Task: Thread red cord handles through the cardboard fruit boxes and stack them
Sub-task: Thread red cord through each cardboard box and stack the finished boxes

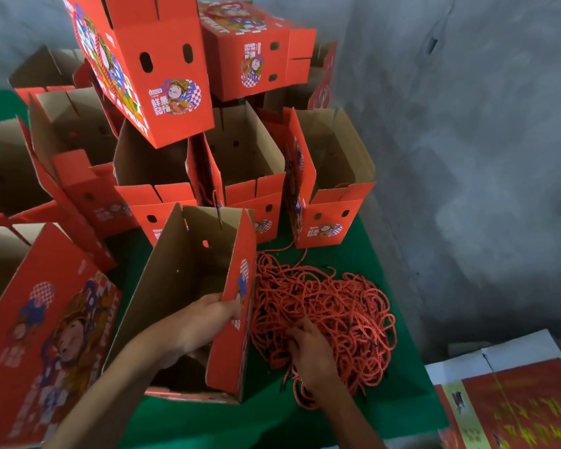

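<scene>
Green table (386,400): left hand (204,319) grips open box (188,286) wall; right hand (311,351) pinches cord pile (337,312) beside it, fingertips hidden.

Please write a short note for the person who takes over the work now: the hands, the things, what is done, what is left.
Left hand grips the side wall of the open box in front. Right hand pinches cords in the red cord pile on the green table, right of that box.
Done: open boxes stand behind, with two more stacked on top.
Left: pull one cord free, thread this box, stack it.
</scene>
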`<state>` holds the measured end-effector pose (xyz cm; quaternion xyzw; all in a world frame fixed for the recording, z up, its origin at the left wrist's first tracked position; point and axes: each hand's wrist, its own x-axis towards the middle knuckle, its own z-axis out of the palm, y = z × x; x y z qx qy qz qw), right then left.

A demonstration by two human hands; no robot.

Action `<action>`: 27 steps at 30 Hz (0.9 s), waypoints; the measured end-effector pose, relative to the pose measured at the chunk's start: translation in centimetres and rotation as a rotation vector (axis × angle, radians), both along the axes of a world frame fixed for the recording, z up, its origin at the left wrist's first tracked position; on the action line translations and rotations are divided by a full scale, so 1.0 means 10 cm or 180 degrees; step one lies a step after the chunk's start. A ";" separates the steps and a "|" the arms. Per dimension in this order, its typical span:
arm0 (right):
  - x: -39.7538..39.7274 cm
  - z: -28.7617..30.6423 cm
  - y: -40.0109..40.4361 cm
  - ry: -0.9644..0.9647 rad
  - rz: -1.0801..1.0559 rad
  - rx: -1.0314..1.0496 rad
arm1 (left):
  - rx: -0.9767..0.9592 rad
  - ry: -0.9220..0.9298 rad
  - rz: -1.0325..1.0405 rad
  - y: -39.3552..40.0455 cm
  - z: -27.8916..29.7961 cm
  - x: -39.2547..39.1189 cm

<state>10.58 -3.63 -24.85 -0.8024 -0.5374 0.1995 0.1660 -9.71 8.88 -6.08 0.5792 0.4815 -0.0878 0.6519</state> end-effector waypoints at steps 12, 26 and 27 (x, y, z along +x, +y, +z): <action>0.26 0.20 -0.33 0.1552 -0.1432 0.0639 | -0.0023 0.0097 0.0129 -0.01 0.01 -0.09; 0.07 0.25 -0.58 0.2481 -0.1339 0.0590 | 0.0242 0.0123 0.0472 -0.16 0.06 0.03; 0.03 0.28 -0.56 0.2449 -0.1169 0.0659 | 0.0222 0.0111 0.0540 -0.17 0.09 0.03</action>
